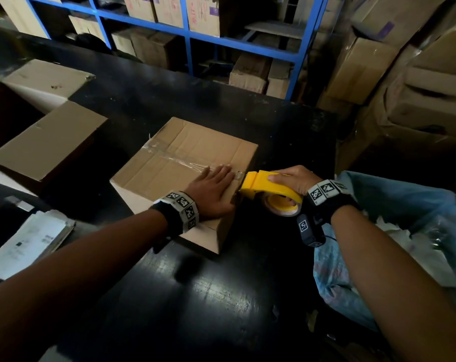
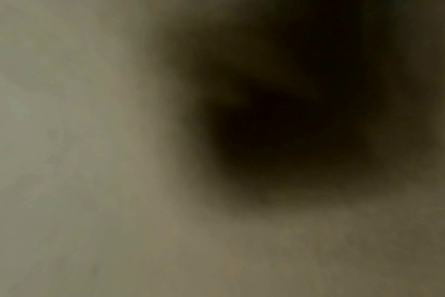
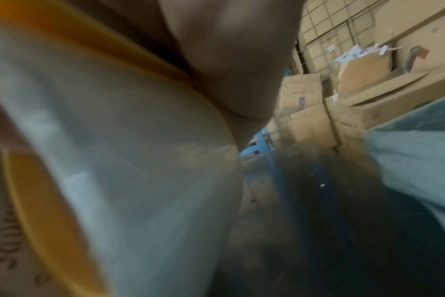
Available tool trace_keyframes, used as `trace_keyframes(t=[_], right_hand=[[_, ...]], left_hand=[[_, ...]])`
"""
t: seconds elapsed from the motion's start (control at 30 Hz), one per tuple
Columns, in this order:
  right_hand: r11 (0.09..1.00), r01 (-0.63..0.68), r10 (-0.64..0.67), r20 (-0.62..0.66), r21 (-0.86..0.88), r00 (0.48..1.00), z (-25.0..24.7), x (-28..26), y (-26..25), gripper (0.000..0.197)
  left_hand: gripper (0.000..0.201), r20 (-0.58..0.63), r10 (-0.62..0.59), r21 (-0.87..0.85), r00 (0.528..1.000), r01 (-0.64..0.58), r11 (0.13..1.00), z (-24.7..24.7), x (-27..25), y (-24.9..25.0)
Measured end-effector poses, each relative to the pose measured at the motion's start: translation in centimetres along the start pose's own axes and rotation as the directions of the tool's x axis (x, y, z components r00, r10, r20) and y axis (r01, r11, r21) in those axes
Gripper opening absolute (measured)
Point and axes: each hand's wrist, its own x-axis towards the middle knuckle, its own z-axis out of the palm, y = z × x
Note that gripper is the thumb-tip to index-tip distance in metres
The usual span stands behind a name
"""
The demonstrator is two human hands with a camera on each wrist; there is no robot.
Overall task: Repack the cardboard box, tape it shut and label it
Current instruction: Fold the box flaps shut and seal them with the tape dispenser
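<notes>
Blue shelving (image 1: 187, 30) stacked with cartons backs a black bench (image 1: 195, 283). At its middle sits the cardboard box (image 1: 185, 163), flaps closed, clear tape (image 1: 169, 156) running along the top seam. On the box's near right corner the left hand (image 1: 212, 190) lies flat, fingers straight, its grip spread apart on the cardboard. Touching that same corner is a yellow tape dispenser (image 1: 267, 188), the right hand (image 1: 293, 178) clamped around it. Left of the box stands an open carton (image 1: 42, 145).
</notes>
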Motion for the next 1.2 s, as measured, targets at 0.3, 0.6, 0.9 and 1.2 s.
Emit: trace_keyframes(t=[0.3,0.6,0.9,1.2], right_hand=[[0.999,0.020,-0.020,-0.006,0.038,1.000,0.9,-0.3,1.1,0.042],[0.998,0.029,-0.028,-0.020,0.051,0.999,-0.3,-1.5,1.7,0.043],[0.999,0.017,-0.016,-0.011,0.042,1.000,1.3,-0.7,1.7,0.032],[0.965,-0.123,0.143,-0.074,0.232,0.987,3.6,0.3,3.6,0.044]], left_hand=[[0.096,-0.004,0.070,-0.014,0.998,-0.070,0.997,0.6,-0.1,-1.4],[0.096,-0.020,0.044,-0.049,0.999,-0.045,0.998,0.7,0.0,-1.5],[0.098,-0.053,0.044,-0.047,0.998,-0.046,0.998,0.8,-0.2,-1.3],[0.098,-0.035,0.042,-0.046,0.998,-0.044,0.998,0.7,0.1,-1.2]])
